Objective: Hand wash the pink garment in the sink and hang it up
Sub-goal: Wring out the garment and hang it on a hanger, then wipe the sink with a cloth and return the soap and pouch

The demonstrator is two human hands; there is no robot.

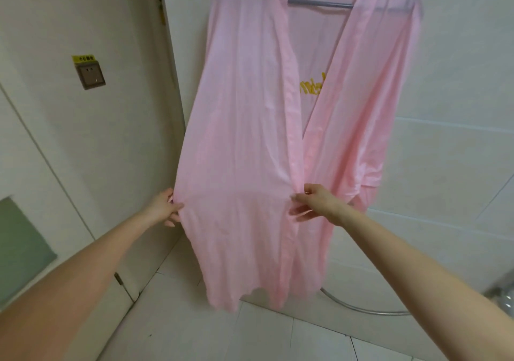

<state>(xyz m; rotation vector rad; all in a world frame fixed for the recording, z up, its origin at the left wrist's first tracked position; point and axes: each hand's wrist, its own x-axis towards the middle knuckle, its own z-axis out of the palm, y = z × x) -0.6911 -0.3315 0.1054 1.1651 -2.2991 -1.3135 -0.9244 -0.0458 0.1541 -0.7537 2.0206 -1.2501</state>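
My pink garment (250, 138) hangs from a hanger (319, 3) at twelve o'clock, my left hand (164, 206) pinching its edge at eight, my right hand (314, 202) pinching its front band at five, its yellow script (313, 85) half hidden, unreadable.

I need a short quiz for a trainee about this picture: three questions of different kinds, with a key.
1. True or false: the pink garment is folded up.
2. How many hands pinch the garment? A) none B) one C) both
3. Fill in: the garment hangs from a ____.
Key: 1 false. 2 C, left hand and right hand. 3 hanger.
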